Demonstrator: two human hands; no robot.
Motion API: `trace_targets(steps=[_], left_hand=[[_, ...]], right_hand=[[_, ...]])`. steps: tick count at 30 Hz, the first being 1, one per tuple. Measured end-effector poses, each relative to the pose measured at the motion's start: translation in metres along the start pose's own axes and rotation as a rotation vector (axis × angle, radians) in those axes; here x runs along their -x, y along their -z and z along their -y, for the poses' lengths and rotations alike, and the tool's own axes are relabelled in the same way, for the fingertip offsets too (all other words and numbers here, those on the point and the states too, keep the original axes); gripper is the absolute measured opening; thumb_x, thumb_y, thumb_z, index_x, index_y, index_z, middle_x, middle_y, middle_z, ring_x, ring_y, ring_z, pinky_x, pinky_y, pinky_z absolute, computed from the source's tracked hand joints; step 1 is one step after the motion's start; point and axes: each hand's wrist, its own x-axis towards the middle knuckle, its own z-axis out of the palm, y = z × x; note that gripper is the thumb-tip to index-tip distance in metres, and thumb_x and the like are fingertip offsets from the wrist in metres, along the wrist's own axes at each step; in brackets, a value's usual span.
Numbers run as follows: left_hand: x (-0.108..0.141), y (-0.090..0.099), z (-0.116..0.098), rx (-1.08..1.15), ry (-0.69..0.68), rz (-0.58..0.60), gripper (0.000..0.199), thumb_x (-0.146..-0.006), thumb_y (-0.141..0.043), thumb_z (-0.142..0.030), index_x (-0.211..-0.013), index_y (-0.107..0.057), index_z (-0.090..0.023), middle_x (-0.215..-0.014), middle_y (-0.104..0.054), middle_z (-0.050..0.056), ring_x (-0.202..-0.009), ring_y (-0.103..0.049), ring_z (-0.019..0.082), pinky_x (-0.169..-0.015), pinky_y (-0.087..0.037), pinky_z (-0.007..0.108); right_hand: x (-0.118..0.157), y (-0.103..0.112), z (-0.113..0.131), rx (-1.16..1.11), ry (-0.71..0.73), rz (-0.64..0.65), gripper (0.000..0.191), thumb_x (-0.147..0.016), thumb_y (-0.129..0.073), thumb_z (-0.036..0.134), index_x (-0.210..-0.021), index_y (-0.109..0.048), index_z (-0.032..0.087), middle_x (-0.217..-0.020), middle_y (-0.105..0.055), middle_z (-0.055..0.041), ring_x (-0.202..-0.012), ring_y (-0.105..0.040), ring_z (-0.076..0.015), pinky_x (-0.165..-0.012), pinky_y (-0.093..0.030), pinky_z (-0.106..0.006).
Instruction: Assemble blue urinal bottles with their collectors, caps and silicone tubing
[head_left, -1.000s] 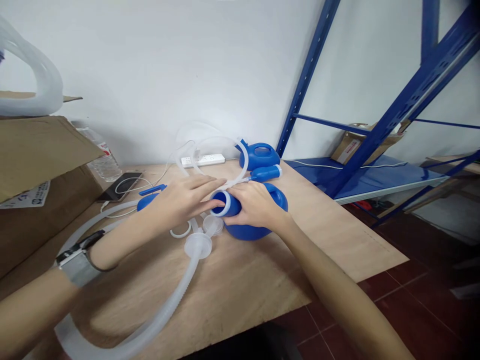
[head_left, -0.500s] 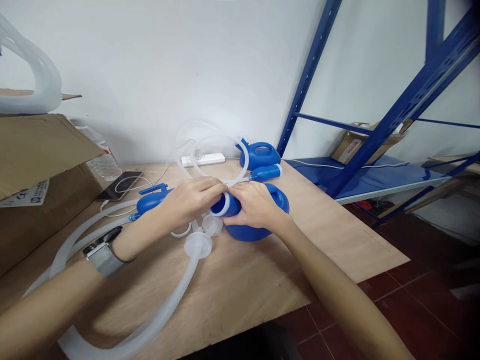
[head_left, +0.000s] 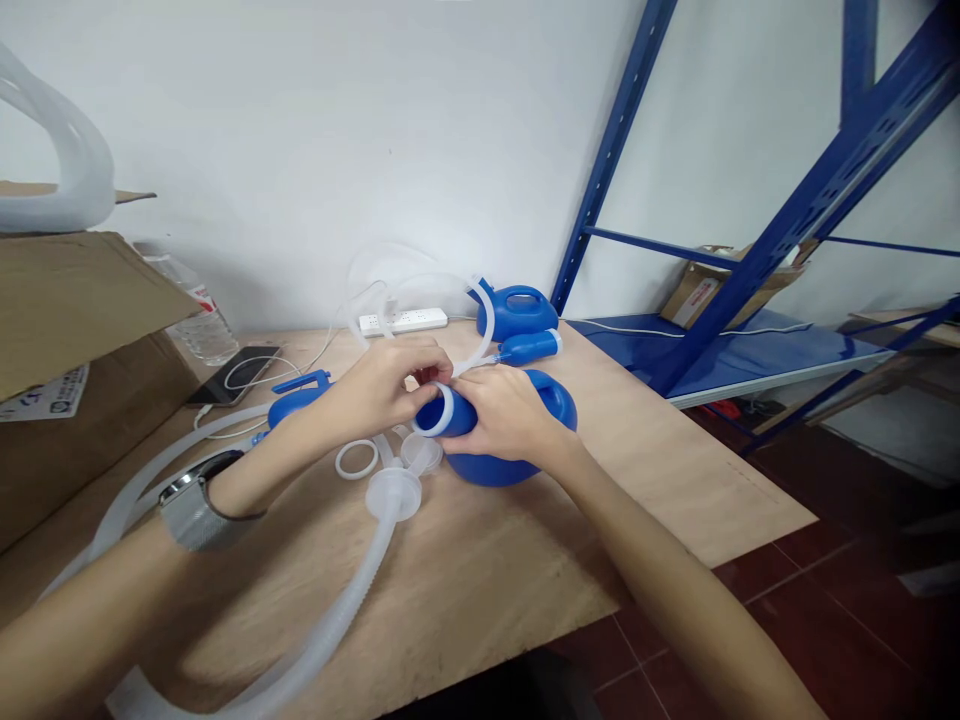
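My right hand (head_left: 506,412) is wrapped round a blue cup (head_left: 463,410), its open mouth tilted toward me and to the left. Around the mouth sits a white ring (head_left: 448,409). My left hand (head_left: 397,378) has its thumb and bent fingers pinched at the ring on the left and upper side of the rim. A blue jug (head_left: 495,470) stands just behind and below my right hand, partly covered by it. On the table below my left hand lie a loose white ring (head_left: 357,459) and clear plastic flanged fittings (head_left: 394,494) joined to a hose (head_left: 360,590).
Another blue jug (head_left: 517,312) and a blue cup on a hose (head_left: 529,347) are at the back, near a power strip (head_left: 403,321). On the left are a cardboard box (head_left: 82,285), a water bottle (head_left: 199,315), a phone (head_left: 234,376) and another blue container (head_left: 292,403). Blue shelving (head_left: 705,345) is at right.
My left hand's fingers have lifted and curled at the rim, showing more of the cup's mouth. The loose white ring is now in fuller view. My right hand keeps its hold.
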Motion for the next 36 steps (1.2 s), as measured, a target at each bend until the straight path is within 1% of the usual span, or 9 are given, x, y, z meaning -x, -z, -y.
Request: trace_targets(steps=[4, 8, 11, 14, 17, 22, 30, 33, 36], left_hand=[[-0.004, 0.004, -0.003, 0.086, -0.066, 0.035, 0.016, -0.090, -0.058, -0.011, -0.087, -0.070, -0.020, -0.087, -0.075, 0.001, -0.080, -0.069, 0.015, -0.076, -0.054, 0.027], [-0.009, 0.007, -0.007, 0.063, -0.125, 0.102, 0.024, -0.094, -0.055, -0.008, -0.084, -0.073, -0.021, -0.087, -0.075, 0.001, -0.082, -0.070, 0.015, -0.076, -0.053, 0.026], [-0.006, 0.006, -0.006, 0.033, -0.102, 0.066, 0.019, -0.096, -0.059, -0.012, -0.090, -0.075, -0.020, -0.090, -0.076, 0.002, -0.082, -0.071, 0.015, -0.077, -0.056, 0.026], [0.007, 0.001, -0.007, 0.026, -0.031, -0.030, 0.017, -0.097, -0.062, -0.018, -0.100, -0.079, -0.019, -0.097, -0.079, 0.005, -0.087, -0.073, 0.017, -0.077, -0.060, 0.028], [0.023, -0.005, -0.011, 0.058, 0.060, -0.098, 0.022, -0.100, -0.065, -0.028, -0.113, -0.081, -0.021, -0.114, -0.081, 0.008, -0.099, -0.077, 0.021, -0.081, -0.065, 0.031], [0.036, -0.005, -0.019, 0.112, 0.133, -0.115, 0.034, -0.098, -0.074, -0.045, -0.124, -0.082, -0.026, -0.130, -0.080, 0.010, -0.122, -0.075, 0.031, -0.107, -0.063, 0.046], [0.038, -0.003, -0.011, 0.237, 0.124, -0.074, 0.042, -0.093, -0.082, -0.039, -0.133, -0.078, -0.028, -0.134, -0.078, 0.010, -0.121, -0.076, 0.029, -0.099, -0.068, 0.039], [0.039, -0.003, -0.011, 0.240, 0.130, -0.074, 0.044, -0.092, -0.083, -0.037, -0.135, -0.077, -0.029, -0.133, -0.078, 0.010, -0.121, -0.076, 0.027, -0.096, -0.068, 0.036], [0.040, -0.003, -0.012, 0.214, 0.116, -0.096, 0.044, -0.092, -0.085, -0.035, -0.134, -0.078, -0.028, -0.133, -0.079, 0.009, -0.123, -0.075, 0.028, -0.104, -0.065, 0.040]], right_hand=[[0.000, -0.001, 0.000, -0.010, -0.008, -0.014, 0.044, -0.082, -0.084, 0.054, -0.105, -0.076, 0.017, -0.103, -0.082, -0.0110, -0.094, -0.076, -0.0321, -0.076, -0.043, -0.037], [0.000, -0.001, 0.000, -0.011, -0.029, -0.019, 0.039, -0.082, -0.083, 0.054, -0.097, -0.075, 0.019, -0.098, -0.081, -0.0091, -0.090, -0.075, -0.0308, -0.074, -0.042, -0.036], [0.002, 0.002, -0.001, -0.024, -0.013, -0.004, 0.046, -0.085, -0.080, 0.060, -0.101, -0.075, 0.017, -0.100, -0.081, -0.0105, -0.093, -0.076, -0.0325, -0.077, -0.046, -0.038], [0.005, 0.009, -0.004, -0.070, 0.043, 0.045, 0.056, -0.093, -0.071, 0.063, -0.120, -0.072, 0.015, -0.112, -0.081, -0.0136, -0.102, -0.076, -0.0348, -0.089, -0.051, -0.043], [0.007, 0.016, -0.009, -0.146, 0.118, 0.106, 0.051, -0.104, -0.058, 0.054, -0.139, -0.065, 0.017, -0.131, -0.078, -0.0143, -0.119, -0.073, -0.0354, -0.107, -0.050, -0.052], [0.006, 0.020, -0.020, -0.277, 0.198, 0.159, 0.057, -0.113, -0.039, 0.057, -0.154, -0.056, 0.022, -0.153, -0.068, -0.0118, -0.144, -0.061, -0.0339, -0.125, -0.038, -0.060], [0.002, 0.023, -0.023, -0.322, 0.176, 0.215, 0.058, -0.112, -0.040, 0.062, -0.146, -0.065, 0.023, -0.127, -0.079, -0.0110, -0.128, -0.068, -0.0344, -0.115, -0.047, -0.056], [0.002, 0.024, -0.023, -0.337, 0.171, 0.236, 0.057, -0.112, -0.040, 0.062, -0.148, -0.064, 0.025, -0.134, -0.077, -0.0097, -0.129, -0.068, -0.0334, -0.118, -0.044, -0.056], [0.002, 0.026, -0.021, -0.358, 0.163, 0.245, 0.056, -0.111, -0.041, 0.061, -0.151, -0.062, 0.028, -0.152, -0.069, -0.0073, -0.138, -0.063, -0.0335, -0.124, -0.037, -0.058]])
